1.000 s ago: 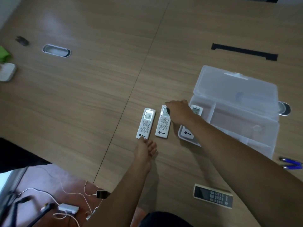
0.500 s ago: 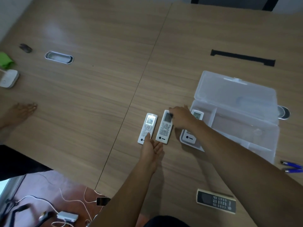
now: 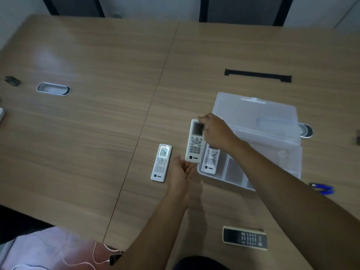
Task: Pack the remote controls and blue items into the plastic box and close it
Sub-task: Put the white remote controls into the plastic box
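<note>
My right hand [image 3: 216, 131] grips the top of a white remote [image 3: 195, 143] and holds it lifted, just left of the clear plastic box [image 3: 268, 158]. My left hand [image 3: 180, 172] touches the lifted remote's lower end with its fingertips. The box stands open, its lid [image 3: 255, 112] folded back. A second white remote [image 3: 210, 159] lies in the box's left compartment. A third white remote [image 3: 161, 162] lies on the table to the left of my left hand. A dark remote with a cream rim [image 3: 244, 237] lies near the front edge. Blue items [image 3: 322, 187] lie right of the box.
The wooden table [image 3: 97, 133] has an oval cable grommet [image 3: 53, 89] at the left, a round one [image 3: 305, 130] behind the box, and a black strip [image 3: 257, 75] at the back. A phone on a white cable [image 3: 115, 259] lies on the floor below the front edge.
My right hand has lifted the middle white remote off the table and carried it toward the box. My left hand has moved from the left remote's base to the lifted remote's lower end.
</note>
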